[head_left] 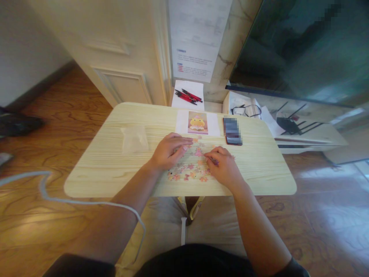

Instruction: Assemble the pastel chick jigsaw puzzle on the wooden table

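Observation:
Several small pink and orange puzzle pieces (190, 171) lie scattered near the front edge of a light wooden table (115, 161). My left hand (170, 151) rests flat over the left side of the pile, fingers stretched toward the middle. My right hand (223, 165) sits on the right side, fingers curled in a pinch on a small piece (213, 160). A reference picture (197, 122) of a yellow duck-like figure lies on white paper just beyond the pieces.
A phone (232, 130) lies right of the picture. A clear plastic bag (134, 139) is on the table's left. Red and black pens (188, 96) lie on paper behind the table, glasses (245, 110) on a low shelf at right. A white cable (57, 198) crosses my left arm.

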Demonstrator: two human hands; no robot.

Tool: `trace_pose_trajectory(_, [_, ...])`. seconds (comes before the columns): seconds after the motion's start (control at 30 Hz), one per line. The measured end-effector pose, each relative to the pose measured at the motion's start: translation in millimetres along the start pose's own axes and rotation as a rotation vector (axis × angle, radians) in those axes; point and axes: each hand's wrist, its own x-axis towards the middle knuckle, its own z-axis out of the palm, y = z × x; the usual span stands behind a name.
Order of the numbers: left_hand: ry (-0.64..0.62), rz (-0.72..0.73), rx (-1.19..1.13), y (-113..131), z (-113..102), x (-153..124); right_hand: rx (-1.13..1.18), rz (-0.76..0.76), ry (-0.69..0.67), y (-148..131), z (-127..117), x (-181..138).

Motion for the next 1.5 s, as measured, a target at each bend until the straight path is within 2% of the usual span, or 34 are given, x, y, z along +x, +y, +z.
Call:
trace_pose_trajectory(0.1, [0.169, -0.139, -0.105, -1, 0, -2, -0.004, -0.012, 0.011, 8, -7, 11])
trace_pose_trajectory(0.2, [0.265, -0.256, -0.153, 0, -1, -2, -0.033, -0.032, -0.013, 13, -11, 33])
trace_pose_trajectory(0.37, [0.336, -0.332, -0.212, 2, -3, 1, -0.234, -0.011, -0.102, 12, -5, 75])
trace_pose_trajectory(0.47, [0.352, -0.352, -0.223, 3, -5, 2, -0.285, -0.030, -0.124, 7, 3, 86])
trace_pose_trajectory(0.57, [0.354, -0.356, -0.215, 5, -6, 3, -0.273, -0.076, -0.139, 4, 7, 84])
trace_pose_trajectory(0.7, [0.339, -0.359, -0.195, 6, -6, 3, -0.277, -0.059, -0.151, 7, 8, 78])
trace_pose_trajectory(0.93, [0.352, -0.375, -0.225, 5, -6, 3, -0.266, -0.104, -0.067, 13, 13, 77])
trace_pose_trajectory(1.1, [0.361, -0.357, -0.236, 5, -6, 3, -0.292, -0.080, -0.099, 15, 14, 75])
trace_pose_trajectory(1.3, [0.361, -0.390, -0.246, 5, -6, 3, -0.244, -0.049, -0.064, 15, 11, 74])
trace_pose_trajectory(1.4, [0.375, -0.382, -0.264, 3, -5, 2, -0.216, -0.086, -0.039, 11, 13, 73])
trace_pose_trajectory(1.5, [0.381, -0.365, -0.279, 0, -3, 1, -0.214, -0.149, -0.081, 4, 16, 72])
